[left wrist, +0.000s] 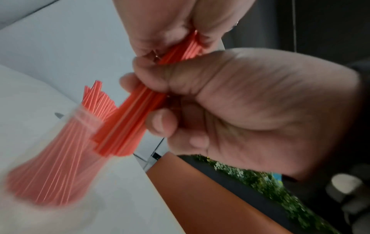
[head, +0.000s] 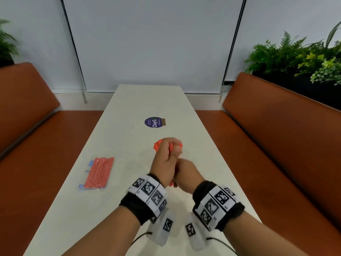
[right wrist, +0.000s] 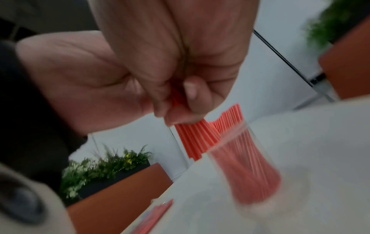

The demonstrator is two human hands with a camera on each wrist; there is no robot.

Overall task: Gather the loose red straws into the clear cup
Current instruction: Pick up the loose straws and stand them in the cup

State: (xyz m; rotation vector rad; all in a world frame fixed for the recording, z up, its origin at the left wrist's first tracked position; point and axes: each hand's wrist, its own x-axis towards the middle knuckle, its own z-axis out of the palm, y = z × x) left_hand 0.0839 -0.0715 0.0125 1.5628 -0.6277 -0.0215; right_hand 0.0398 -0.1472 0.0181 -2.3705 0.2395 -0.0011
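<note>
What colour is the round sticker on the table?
The round sticker is dark purple with white lettering, clearest in the head view.

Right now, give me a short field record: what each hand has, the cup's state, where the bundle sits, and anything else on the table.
left hand: grips a bundle of red straws near its middle
right hand: grips the same bundle at its upper end
bundle position: lower ends beside and near the rim of the clear cup, not yet inside
cup state: upright on the table, already holding many red straws
also on table: packet of red straws to the left; round purple sticker farther away
image quality: wrist views blurred
</note>
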